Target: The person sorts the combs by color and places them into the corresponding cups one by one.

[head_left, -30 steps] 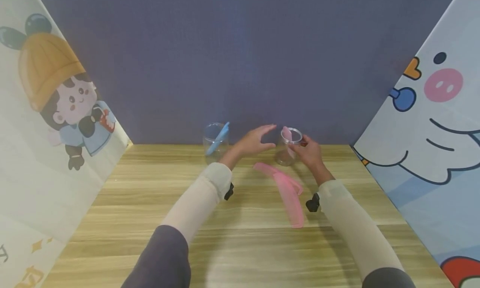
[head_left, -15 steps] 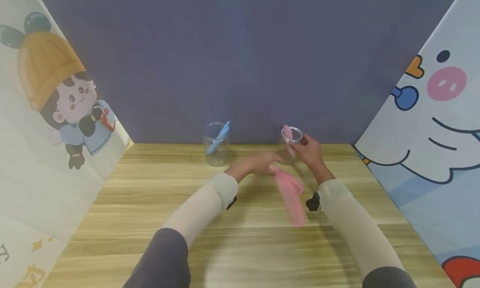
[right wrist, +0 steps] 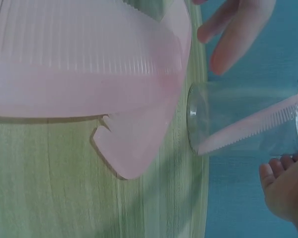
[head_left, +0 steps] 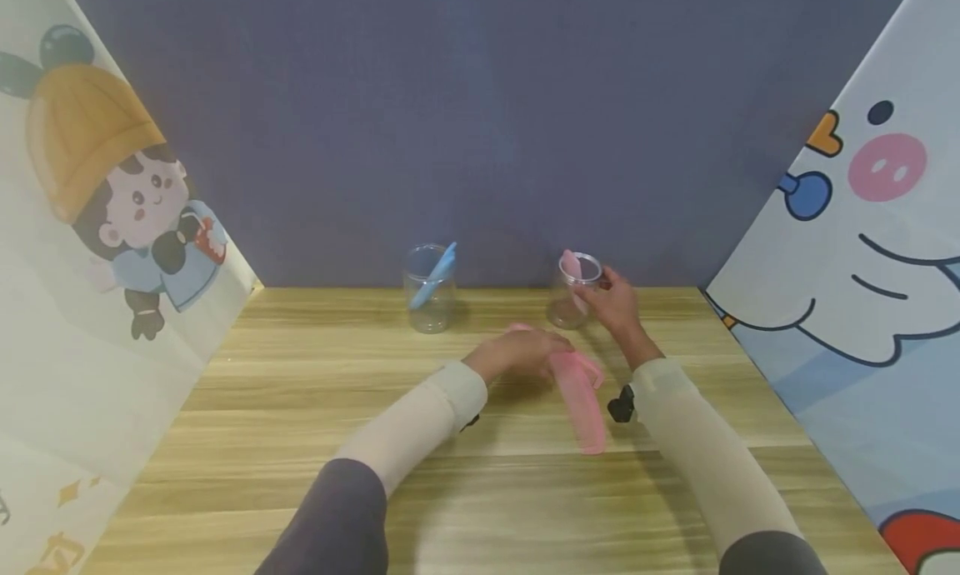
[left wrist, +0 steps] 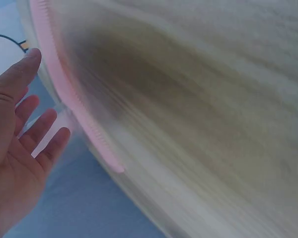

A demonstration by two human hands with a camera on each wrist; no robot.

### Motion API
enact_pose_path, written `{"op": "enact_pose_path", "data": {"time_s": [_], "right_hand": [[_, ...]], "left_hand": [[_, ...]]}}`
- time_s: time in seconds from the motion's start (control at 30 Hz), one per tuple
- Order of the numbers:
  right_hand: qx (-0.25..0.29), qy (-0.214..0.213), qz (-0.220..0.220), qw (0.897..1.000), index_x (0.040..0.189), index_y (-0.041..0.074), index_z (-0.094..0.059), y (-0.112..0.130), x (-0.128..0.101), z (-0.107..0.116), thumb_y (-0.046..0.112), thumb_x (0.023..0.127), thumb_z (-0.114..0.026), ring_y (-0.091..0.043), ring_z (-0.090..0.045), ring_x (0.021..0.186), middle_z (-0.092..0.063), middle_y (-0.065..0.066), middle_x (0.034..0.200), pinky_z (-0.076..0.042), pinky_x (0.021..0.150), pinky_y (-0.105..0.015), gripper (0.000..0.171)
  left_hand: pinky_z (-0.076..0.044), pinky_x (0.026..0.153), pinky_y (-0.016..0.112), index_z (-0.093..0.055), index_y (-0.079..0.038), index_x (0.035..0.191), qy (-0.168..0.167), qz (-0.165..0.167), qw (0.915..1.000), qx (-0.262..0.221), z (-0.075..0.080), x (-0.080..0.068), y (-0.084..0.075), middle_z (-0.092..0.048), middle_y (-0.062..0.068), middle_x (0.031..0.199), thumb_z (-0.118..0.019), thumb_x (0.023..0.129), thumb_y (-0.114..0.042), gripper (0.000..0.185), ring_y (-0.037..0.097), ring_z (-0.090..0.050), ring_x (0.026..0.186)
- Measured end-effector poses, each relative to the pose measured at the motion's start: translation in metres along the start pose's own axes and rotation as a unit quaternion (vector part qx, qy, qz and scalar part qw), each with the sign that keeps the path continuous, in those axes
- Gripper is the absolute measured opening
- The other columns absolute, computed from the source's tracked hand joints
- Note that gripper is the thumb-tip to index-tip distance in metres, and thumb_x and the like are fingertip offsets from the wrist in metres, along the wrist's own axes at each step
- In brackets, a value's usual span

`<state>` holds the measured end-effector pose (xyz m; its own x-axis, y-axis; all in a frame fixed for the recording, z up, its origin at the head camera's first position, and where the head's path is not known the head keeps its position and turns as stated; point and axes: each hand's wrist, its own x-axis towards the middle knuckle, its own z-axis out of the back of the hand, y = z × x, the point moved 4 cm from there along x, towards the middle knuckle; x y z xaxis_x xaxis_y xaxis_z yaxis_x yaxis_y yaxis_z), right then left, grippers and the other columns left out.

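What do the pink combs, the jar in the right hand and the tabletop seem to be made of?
Pink combs: likely plastic, smooth and translucent, deeper pink where two overlap.
Jar: clear, glossy glass or rigid plastic, can't tell which; the comb inside shows through.
Tabletop: wood or printed laminate, perhaps satin, from its streaked grain and soft glare.

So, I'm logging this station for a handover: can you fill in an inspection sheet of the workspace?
Surface: wood-grain tabletop, flat.
Job's things: a toothed pink comb overlapping a notched pink comb; left clear jar with a slim blue item leaning inside; right clear jar with a smaller pink comb leaning inside.
Clutter: nothing seen.
Hands: left hand over the combs, contact unclear; right hand holds the right clear jar near its rim.
Cables: nothing seen.
Surroundings: dark backdrop; cartoon-printed left panel and right panel.
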<state>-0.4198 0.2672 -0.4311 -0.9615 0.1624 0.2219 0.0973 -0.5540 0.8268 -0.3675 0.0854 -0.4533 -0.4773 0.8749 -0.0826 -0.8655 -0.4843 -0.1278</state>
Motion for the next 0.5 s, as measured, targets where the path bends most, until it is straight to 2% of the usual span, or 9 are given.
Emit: {"op": "enact_pose_path", "data": {"time_s": [0.17, 0.3, 0.4, 0.5], "right_hand": [[-0.011, 0.002, -0.002, 1.000, 0.149, 0.001, -0.046, 0.0012, 0.0029, -0.0025, 0.037, 0.089, -0.078, -0.044, -0.053, 0.131, -0.058, -0.027, 0.142, -0.043, 0.112, -0.058, 0.077], [-0.007, 0.010, -0.008, 1.000, 0.151, 0.001, -0.043, 0.0016, 0.0035, -0.0057, 0.036, 0.089, -0.078, -0.045, -0.050, 0.136, -0.053, -0.028, 0.147, -0.040, 0.116, -0.059, 0.079], [-0.006, 0.011, -0.006, 1.000, 0.151, 0.000, -0.043, 0.0015, 0.0034, -0.0066, 0.036, 0.090, -0.077, -0.045, -0.050, 0.137, -0.052, -0.029, 0.148, -0.040, 0.117, -0.058, 0.079], [-0.006, 0.006, -0.008, 1.000, 0.150, 0.000, -0.044, -0.0005, 0.0032, -0.0060, 0.035, 0.090, -0.077, -0.045, -0.051, 0.136, -0.052, -0.029, 0.148, -0.043, 0.115, -0.057, 0.078]], "left_hand": [[-0.036, 0.123, 0.030, -0.050, -0.013, 0.150, -0.010, -0.007, 0.9998, 0.016, -0.0026, 0.0015, -0.0038, -0.052, 0.002, 0.155, -0.073, 0.092, -0.021, 0.064, 0.019, -0.049, 0.144], [-0.035, 0.124, 0.029, -0.049, -0.014, 0.151, -0.009, -0.003, 0.9997, 0.022, -0.0050, 0.0013, -0.0069, -0.052, 0.001, 0.155, -0.072, 0.092, -0.020, 0.063, 0.018, -0.048, 0.145], [-0.034, 0.124, 0.030, -0.047, -0.017, 0.153, -0.003, 0.004, 0.9994, 0.035, -0.0075, 0.0017, -0.0082, -0.050, -0.002, 0.156, -0.071, 0.094, -0.020, 0.064, 0.017, -0.046, 0.146], [-0.038, 0.121, 0.028, -0.049, -0.019, 0.152, -0.002, 0.009, 0.9987, 0.050, -0.0105, 0.0034, -0.0084, -0.053, -0.004, 0.154, -0.069, 0.094, -0.019, 0.061, 0.017, -0.050, 0.142]]}}
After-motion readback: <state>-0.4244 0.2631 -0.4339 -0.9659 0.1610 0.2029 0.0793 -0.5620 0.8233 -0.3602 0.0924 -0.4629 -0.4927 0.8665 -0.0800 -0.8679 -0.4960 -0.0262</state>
